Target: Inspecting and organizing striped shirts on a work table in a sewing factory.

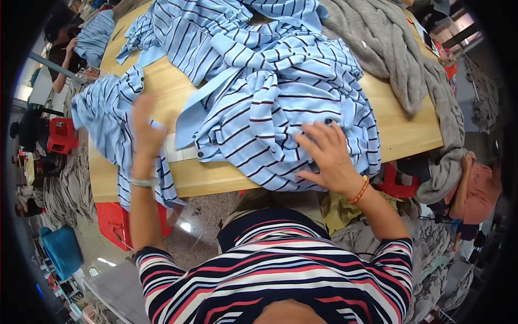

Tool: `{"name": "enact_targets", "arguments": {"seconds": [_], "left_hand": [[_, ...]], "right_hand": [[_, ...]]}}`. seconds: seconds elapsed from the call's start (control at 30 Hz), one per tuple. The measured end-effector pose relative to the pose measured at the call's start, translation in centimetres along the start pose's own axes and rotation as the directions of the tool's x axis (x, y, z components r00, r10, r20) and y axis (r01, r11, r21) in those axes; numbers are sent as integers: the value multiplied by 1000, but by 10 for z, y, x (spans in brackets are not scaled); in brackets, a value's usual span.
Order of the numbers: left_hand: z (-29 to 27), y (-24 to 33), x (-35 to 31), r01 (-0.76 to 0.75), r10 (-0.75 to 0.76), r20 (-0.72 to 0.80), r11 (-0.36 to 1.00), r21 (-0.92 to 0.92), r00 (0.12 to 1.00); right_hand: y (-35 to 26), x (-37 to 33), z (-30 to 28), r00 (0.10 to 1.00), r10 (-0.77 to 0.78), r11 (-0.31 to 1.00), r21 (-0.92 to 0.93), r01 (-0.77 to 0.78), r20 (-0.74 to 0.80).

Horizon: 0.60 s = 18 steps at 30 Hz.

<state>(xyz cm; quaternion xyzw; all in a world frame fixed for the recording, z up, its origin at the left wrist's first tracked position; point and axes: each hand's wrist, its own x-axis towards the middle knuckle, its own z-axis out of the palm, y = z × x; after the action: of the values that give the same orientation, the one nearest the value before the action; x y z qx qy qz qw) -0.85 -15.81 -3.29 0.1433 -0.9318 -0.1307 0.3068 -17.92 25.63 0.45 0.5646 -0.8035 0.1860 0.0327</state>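
Light-blue striped shirt (291,102) with dark and white stripes, crumpled in a loose heap, its near edge under the spread fingers (318,141) of the right hand, collar and button placket trailing left of those fingers, toward the other hand's blurred fingers (141,110)

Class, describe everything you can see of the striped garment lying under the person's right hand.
The striped garment is soft, knit-looking fabric in light blue with thin dark and white stripes, plus plain light-blue bands and a small dark button near its lower edge. It lies crumpled in a heap on the wooden table, reaching the near edge. The right hand rests open on it with fingers spread; a grey fabric lies beside it.
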Motion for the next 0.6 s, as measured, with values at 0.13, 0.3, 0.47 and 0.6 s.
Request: {"name": "enact_targets", "arguments": {"seconds": [0.13,0.3,0.47,0.6], "left_hand": [[48,82,-28,-133,175,295,978,-158,939],[33,97,-14,140,-44,324,949,-281,945],[49,73,-3,5,-4,-47,1000,15,999],[65,51,1,399,-347,368,914,-75,863]], "right_hand": [[32,-2,3,999,46,999,20,-45,-12],[146,5,-80,557,522,849,460,-261,-646],[197,23,-116,724,348,744,-295,-600,-596],[97,10,-55,910,248,962,195,-191,-333]]}}
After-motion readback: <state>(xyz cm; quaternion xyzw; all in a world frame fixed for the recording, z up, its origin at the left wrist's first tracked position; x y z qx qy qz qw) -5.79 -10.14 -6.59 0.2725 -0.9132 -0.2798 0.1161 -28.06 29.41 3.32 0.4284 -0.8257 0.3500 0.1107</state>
